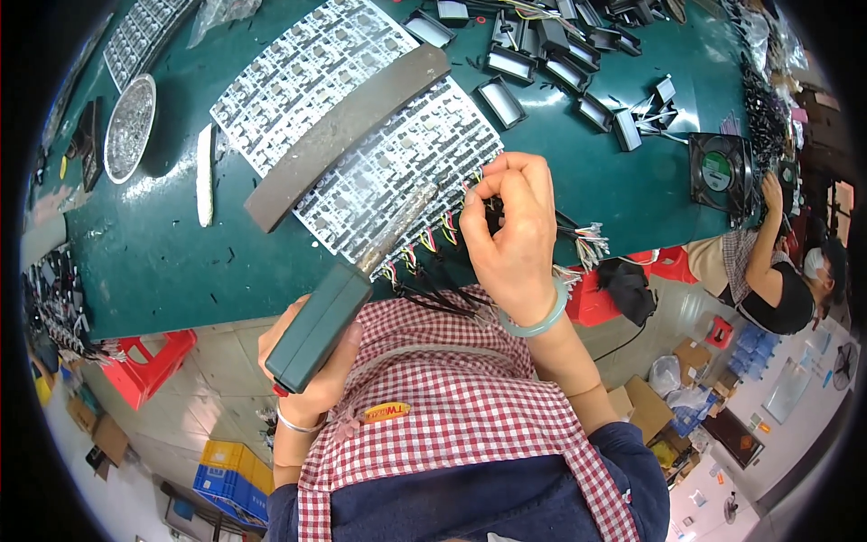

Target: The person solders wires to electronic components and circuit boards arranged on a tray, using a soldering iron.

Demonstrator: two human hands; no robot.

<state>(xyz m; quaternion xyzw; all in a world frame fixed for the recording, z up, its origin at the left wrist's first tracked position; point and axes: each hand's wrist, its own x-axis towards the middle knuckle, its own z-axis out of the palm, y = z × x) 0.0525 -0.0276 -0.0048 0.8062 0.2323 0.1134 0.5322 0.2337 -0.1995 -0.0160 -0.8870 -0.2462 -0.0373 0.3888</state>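
My left hand [312, 366] is closed round the dark green handle of a soldering iron [322, 327]. Its worn metal barrel slants up over a white panel of circuit boards [388, 167]. At the panel's right corner my right hand [512, 221], with a pale green bangle at the wrist, pinches thin coloured wires [467, 190]. The iron's tip lies a little to the left of those fingers. Several short wire bunches [429, 240] in red, yellow, white and black line the panel's near edge, their black cables hanging toward my checked apron. A dark curved bar [348, 135] lies across the panel.
Black plastic housings [564, 72] lie scattered at the far right, with a fan [720, 176] beside them. A round metal dish [130, 128] and a white stick [206, 176] are on the left. More cables [589, 242] overhang the table's near edge. Another person [768, 280] works at the right.
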